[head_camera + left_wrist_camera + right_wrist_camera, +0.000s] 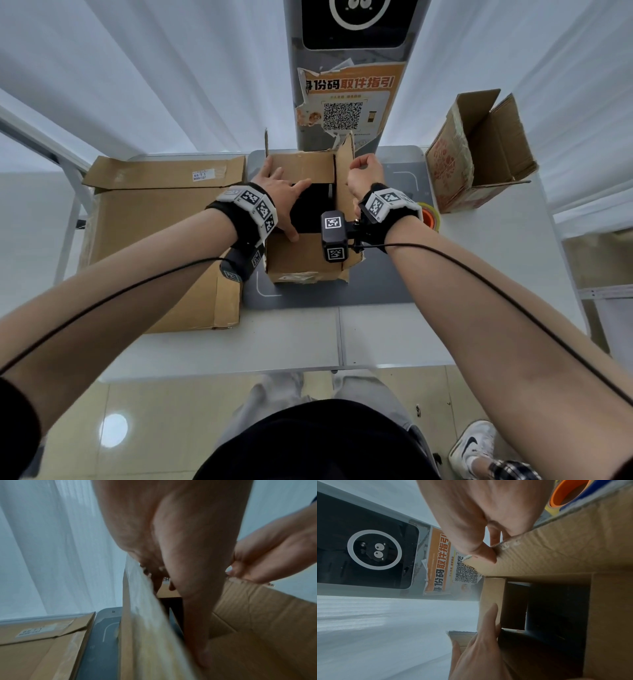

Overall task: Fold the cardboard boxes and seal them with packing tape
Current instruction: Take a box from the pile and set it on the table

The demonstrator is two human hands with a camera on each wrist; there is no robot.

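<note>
A brown cardboard box [301, 263] stands on a grey mat [383, 274] with its top flaps partly up and a dark inside. My left hand [274, 192] lies spread over its left side. The straight fingers rest by the upright left flap [142, 622] and the thumb reaches onto the near flap. My right hand [364, 169] pinches the top edge of the raised right flap [344, 171] between thumb and fingers [488, 555]. A roll of packing tape [428, 216] with an orange core [565, 496] lies just right of the box, behind my right wrist.
A large flattened carton [154, 240] covers the table's left part. An open printed box [479, 154] stands at the back right. A grey kiosk pillar [349, 85] with a QR poster rises right behind the box. White curtains hang all round. The white table [394, 335] runs along the front.
</note>
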